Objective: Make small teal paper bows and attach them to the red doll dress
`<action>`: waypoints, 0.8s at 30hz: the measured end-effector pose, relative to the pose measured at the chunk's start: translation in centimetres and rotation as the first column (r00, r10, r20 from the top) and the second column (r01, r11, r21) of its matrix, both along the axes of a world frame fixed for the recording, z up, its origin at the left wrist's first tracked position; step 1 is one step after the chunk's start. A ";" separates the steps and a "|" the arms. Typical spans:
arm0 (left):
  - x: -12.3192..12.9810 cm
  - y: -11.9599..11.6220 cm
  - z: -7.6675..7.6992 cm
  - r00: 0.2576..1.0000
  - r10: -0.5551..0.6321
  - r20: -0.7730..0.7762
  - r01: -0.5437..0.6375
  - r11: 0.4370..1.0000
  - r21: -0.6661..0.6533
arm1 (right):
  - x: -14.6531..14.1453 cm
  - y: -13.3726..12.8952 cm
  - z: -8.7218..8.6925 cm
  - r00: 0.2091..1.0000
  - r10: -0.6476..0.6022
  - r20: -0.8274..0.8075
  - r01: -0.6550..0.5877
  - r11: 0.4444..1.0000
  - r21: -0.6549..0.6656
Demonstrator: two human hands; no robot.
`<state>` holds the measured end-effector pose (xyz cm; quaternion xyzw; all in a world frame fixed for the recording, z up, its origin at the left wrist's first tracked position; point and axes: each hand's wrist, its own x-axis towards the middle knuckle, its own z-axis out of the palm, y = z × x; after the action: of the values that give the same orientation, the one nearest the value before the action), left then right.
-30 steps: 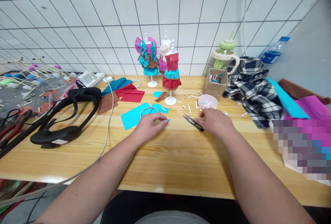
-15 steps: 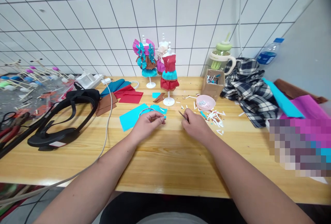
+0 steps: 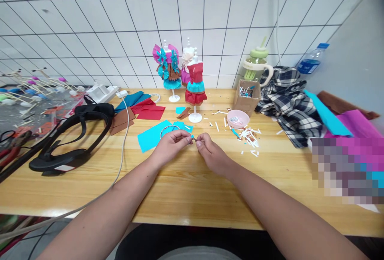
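My left hand [image 3: 171, 145] is closed in a pinch on a small blue paper piece [image 3: 192, 136], which shows at its fingertips. Close by on the right, my right hand [image 3: 212, 154] is also closed, around a thin dark pointed tool [image 3: 195, 139] that is mostly hidden by the fingers. Its tip is at or against the blue piece; I cannot tell which. Blue paper sheets [image 3: 150, 138] lie behind my left hand with a thin ring [image 3: 162, 132] on them. Beyond stands a small white dress form [image 3: 195, 110] in a red and blue paper dress.
Two more dressed forms [image 3: 173, 92] stand by the tiled wall. A pink bowl [image 3: 238, 119] of small beads, white paper strips [image 3: 250, 137] and a cardboard box [image 3: 246, 102] are on the right. A black headset [image 3: 69, 164] and a white cable [image 3: 122, 160] lie left.
My right hand has moved left with the thin tool, bringing its tip up to the blue piece. My left hand has stayed almost in place.
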<state>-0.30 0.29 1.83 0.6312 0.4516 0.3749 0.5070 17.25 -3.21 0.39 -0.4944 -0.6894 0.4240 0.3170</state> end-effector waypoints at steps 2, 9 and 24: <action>0.0 0.0 -0.1 1.000 -0.003 0.000 0.003 1.000 0.004 | 0.0 0.0 -0.2 1.000 0.004 -0.021 -0.004 1.000 -0.013; 0.1 0.0 0.0 0.999 0.013 -0.040 -0.010 0.998 0.056 | 0.0 0.1 -0.4 0.999 -0.010 -0.052 0.009 1.000 -0.006; 0.1 -0.1 -0.3 0.995 -0.018 -0.099 0.031 0.991 0.129 | 0.1 0.0 -0.3 0.980 -0.003 -0.198 -0.005 0.999 -0.037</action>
<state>-0.19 0.16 1.50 0.6859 0.4428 0.3660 0.4466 17.38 -3.16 0.13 -0.4554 -0.6466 0.4840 0.3745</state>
